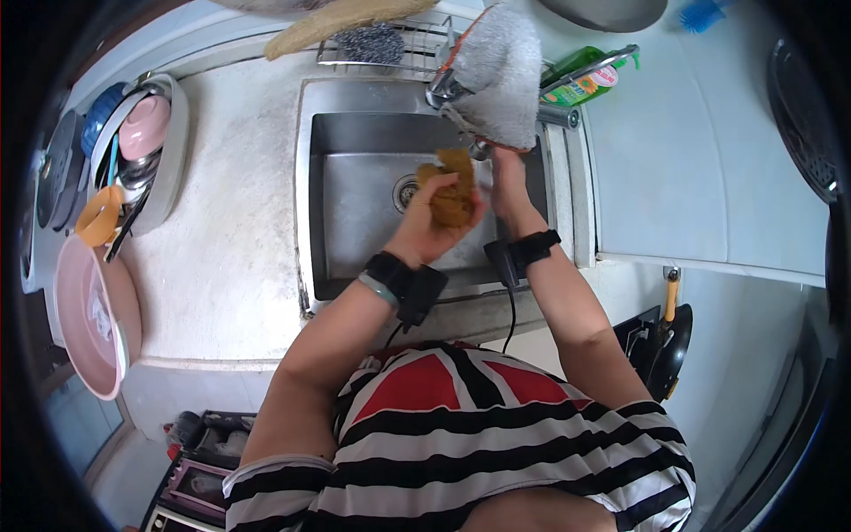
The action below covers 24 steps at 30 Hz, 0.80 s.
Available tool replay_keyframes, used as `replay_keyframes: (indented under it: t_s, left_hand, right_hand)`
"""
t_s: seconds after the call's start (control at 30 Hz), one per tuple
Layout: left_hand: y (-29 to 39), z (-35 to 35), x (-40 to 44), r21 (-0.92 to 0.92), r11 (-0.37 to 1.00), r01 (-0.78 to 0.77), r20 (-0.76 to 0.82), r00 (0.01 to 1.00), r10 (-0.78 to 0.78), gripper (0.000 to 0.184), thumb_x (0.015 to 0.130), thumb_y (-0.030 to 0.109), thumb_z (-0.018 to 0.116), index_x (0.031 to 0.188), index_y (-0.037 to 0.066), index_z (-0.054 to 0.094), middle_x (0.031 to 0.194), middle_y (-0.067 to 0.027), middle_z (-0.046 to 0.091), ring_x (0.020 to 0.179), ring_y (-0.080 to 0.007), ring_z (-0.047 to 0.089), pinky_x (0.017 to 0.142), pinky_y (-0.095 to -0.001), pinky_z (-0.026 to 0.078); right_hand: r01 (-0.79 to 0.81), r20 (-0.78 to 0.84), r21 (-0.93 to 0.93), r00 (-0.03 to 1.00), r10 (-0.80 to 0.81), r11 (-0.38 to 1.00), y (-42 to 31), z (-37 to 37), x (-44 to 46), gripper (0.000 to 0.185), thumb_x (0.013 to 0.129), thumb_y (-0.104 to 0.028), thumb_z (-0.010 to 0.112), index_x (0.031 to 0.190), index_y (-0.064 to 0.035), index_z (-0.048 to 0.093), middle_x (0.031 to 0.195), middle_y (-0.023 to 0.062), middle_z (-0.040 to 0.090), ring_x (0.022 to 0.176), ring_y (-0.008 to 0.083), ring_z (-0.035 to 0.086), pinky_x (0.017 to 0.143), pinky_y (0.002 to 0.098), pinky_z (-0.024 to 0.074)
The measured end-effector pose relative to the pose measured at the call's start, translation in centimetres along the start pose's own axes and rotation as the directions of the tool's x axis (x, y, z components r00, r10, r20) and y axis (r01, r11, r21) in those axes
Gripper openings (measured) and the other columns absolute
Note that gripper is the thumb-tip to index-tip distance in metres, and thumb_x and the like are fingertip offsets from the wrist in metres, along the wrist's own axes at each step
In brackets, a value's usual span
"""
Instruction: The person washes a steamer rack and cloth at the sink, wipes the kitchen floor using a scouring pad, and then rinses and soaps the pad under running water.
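Closest in, above the front edge of the steel sink (347, 239), the left hand (427, 223) is closed round a crumpled yellow-brown cloth (452, 211) — fingers bent over it, the bundle's longer way running from front to back. That cloth is over the basin, between the drain (406, 192) and the right edge. Just to its right, the right hand (509, 186) reaches towards the back right corner; its fingertips are hidden below a grey towel (498, 80) — I cannot tell its grip. Farther back, past the rear edge, a wire rack (330, 62) carries a dark scourer (370, 43).
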<state>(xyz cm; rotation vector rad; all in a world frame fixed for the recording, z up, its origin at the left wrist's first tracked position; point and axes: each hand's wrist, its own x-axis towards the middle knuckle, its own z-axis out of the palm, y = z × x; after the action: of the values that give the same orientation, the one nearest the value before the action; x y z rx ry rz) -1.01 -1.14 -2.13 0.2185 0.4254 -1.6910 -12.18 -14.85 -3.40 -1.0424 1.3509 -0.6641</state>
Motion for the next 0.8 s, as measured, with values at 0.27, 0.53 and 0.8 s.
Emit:
replay_keyframes:
  t_s: [0.27,0.53,0.8]
  left_hand:
    - [-4.9,0.0,-0.8,-0.141,0.881,0.451,0.223,0.882,-0.416,0.03,0.087,0.024,0.061,0.107,0.004,0.053,0.092,-0.0088,0.055,0.082,-0.0152,0.056,0.062,-0.0224,0.053]
    - [-5.5,-0.6,0.3,0.52,0.758,0.393,-0.021,0.893,-0.449,0.023,0.081,0.022,0.067,0.091,0.008,0.052,0.069,-0.0008,0.047,0.047,-0.0043,0.043,0.032,-0.0161,0.026]
    - [-6.1,-2.3,2.0,0.983,0.184,0.01,-0.008,1.0,-0.012,0.016,0.077,0.019,0.063,0.079,0.004,0.056,0.056,-0.0022,0.05,0.039,-0.0094,0.042,0.034,-0.0243,0.03]
  right_hand:
    - [-0.395,0.577,0.468,0.814,0.065,0.791,-1.8,-0.5,-7.8,0.057,0.087,-0.054,0.053,0.129,-0.0153,0.043,0.099,0.0065,0.057,0.09,0.0223,0.055,0.08,0.0398,0.0479]
    - [-0.218,0.556,0.018,0.813,0.172,0.976,-2.7,-2.5,-6.3,0.037,0.093,-0.027,0.056,0.117,0.0012,0.054,0.064,-0.0057,0.04,0.057,0.0044,0.038,0.052,0.0182,0.0338]
    - [0.24,0.35,-0.505,0.935,-0.058,0.829,-0.2,-1.3,-4.7,0.025,0.092,-0.024,0.054,0.099,-0.0014,0.063,0.062,0.0042,0.05,0.057,0.0137,0.049,0.052,0.0274,0.0395]
